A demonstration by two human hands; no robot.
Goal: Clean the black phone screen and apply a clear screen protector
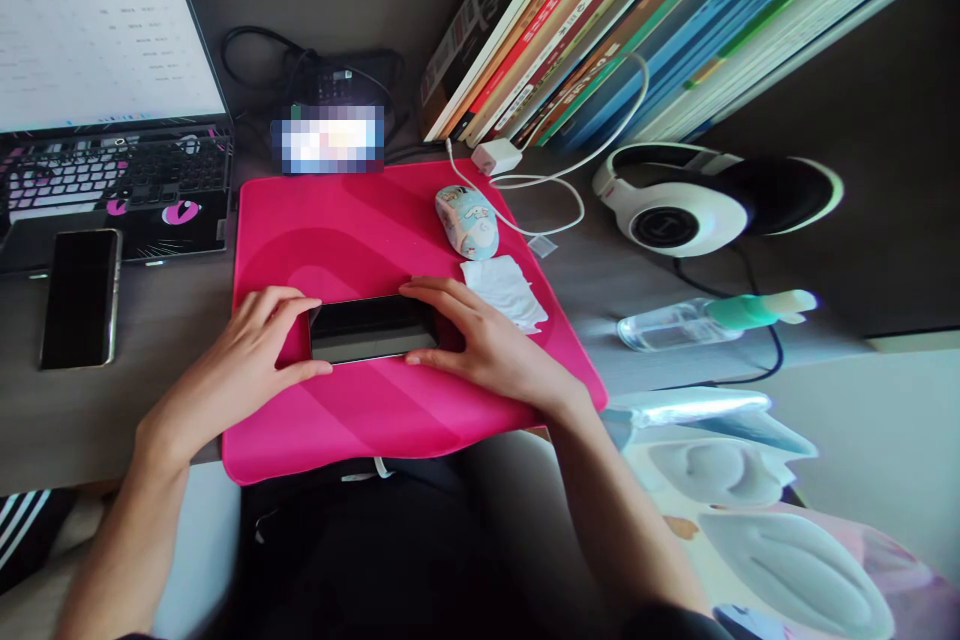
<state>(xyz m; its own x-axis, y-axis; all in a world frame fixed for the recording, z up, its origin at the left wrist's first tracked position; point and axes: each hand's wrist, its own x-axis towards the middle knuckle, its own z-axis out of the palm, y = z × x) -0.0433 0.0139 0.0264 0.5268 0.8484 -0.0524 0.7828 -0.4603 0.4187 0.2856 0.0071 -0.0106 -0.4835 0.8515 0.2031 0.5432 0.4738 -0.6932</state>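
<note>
A black smartphone (pixel 373 328) lies sideways over the pink desk mat (pixel 375 230), its screen dark and facing up. My left hand (pixel 259 340) grips its left end between thumb and fingers. At the opposite end, my right hand (pixel 476 335) pinches the long edges the same way. Whether the phone rests on the mat or is slightly raised, I cannot tell. Just beyond my right hand lies a crumpled white tissue (pixel 506 290). A patterned light-blue mouse (pixel 469 222) sits behind the tissue.
An open laptop (pixel 112 170) stands at the left, with a second phone (pixel 81 298) before it. Books (pixel 555 40) line the back. A white charger (pixel 496 157) with cable, headphones (pixel 682 200) and a spray bottle (pixel 705 318) occupy the right. A plastic bag (pixel 795 560) is at lower right.
</note>
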